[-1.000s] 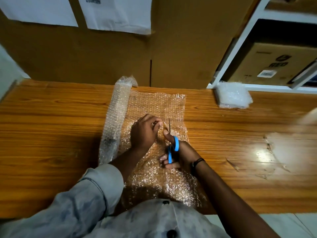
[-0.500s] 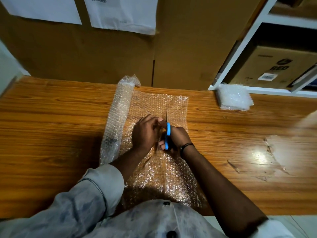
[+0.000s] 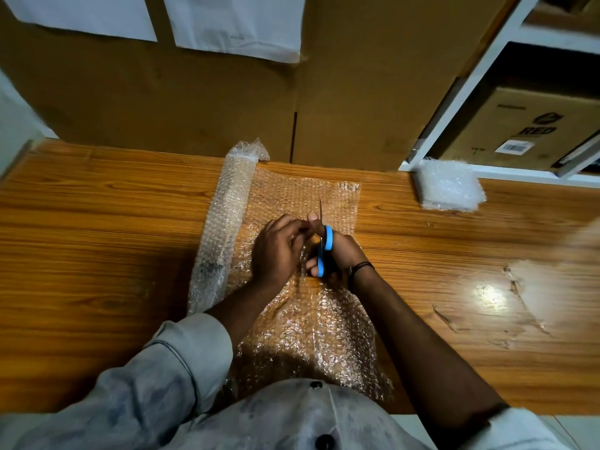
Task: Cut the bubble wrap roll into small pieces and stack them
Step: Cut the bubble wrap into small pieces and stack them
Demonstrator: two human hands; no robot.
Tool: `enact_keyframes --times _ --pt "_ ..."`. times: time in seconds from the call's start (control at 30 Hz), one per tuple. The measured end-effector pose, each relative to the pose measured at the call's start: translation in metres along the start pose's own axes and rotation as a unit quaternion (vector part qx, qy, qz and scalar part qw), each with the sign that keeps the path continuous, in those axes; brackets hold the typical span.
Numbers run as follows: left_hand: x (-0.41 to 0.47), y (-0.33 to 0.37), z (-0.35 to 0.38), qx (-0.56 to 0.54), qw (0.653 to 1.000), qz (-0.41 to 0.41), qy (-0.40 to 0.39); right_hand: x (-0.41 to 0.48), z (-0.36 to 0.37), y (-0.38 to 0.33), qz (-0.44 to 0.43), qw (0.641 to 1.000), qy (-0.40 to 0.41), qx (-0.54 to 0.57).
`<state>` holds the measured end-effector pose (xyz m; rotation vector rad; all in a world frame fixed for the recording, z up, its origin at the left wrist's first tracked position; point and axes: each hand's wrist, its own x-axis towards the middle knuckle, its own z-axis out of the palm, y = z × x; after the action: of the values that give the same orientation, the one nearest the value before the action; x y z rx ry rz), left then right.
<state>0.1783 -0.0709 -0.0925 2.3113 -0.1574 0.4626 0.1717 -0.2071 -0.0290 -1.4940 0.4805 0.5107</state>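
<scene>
**BUBBLE WRAP SHEET UNDER THE SCISSORS, BOTH HANDS ENGAGED**

Works on the bubble wrap sheet (image 3: 305,336), spread flat at the middle of the worktop (image 3: 97,238) from near the far edge to over the near edge, directly under both hands. Has the bubble wrap roll (image 3: 224,228) just left of the left hand (image 3: 279,251), lying lengthwise from the far edge toward the near edge and joined to the sheet. Has a stack of cut pieces (image 3: 449,186) well apart to the right, at the far edge.

Pinches the sheet with curled fingers of the left hand, touching the right hand (image 3: 344,251). Grips the scissors (image 3: 328,238) in the right hand, fingers through the blue handles, blades pointing at the far edge. Reaches both forearms forward from the near edge, converging.

Wood-grain worktop with a glare patch toward the right edge. Cardboard boxes (image 3: 194,92) behind the far edge, paper sheets (image 3: 233,24) stuck on them. White shelf (image 3: 470,76) at the far right corner.
</scene>
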Motion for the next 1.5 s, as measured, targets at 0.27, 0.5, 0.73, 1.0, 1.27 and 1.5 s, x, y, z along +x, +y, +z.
enact_keyframes --times 0.27,0.5,0.73,1.0,1.27,1.5 --pt "0.001 -0.001 0.0 -0.027 1.0 0.008 0.003 0.021 0.002 -0.014 -0.002 1.0 -0.015 0.009" --pt "0.001 -0.004 0.001 -0.021 1.0 0.01 -0.012 0.027 -0.007 -0.018 -0.024 0.984 0.093 -0.15" --pt "0.002 0.0 -0.001 -0.033 0.999 0.014 0.004 0.016 -0.016 -0.016 -0.029 0.998 -0.024 -0.041" --pt "0.001 -0.001 0.0 -0.042 0.999 0.01 0.018 0.002 -0.032 -0.005 0.021 0.994 -0.085 -0.067" --pt "0.001 -0.002 0.0 -0.054 0.998 0.009 0.005 0.028 -0.014 -0.022 0.014 0.996 -0.091 -0.017" --pt "0.002 -0.004 0.001 -0.066 0.998 -0.006 0.011 0.059 -0.005 -0.042 0.003 0.998 -0.054 -0.039"
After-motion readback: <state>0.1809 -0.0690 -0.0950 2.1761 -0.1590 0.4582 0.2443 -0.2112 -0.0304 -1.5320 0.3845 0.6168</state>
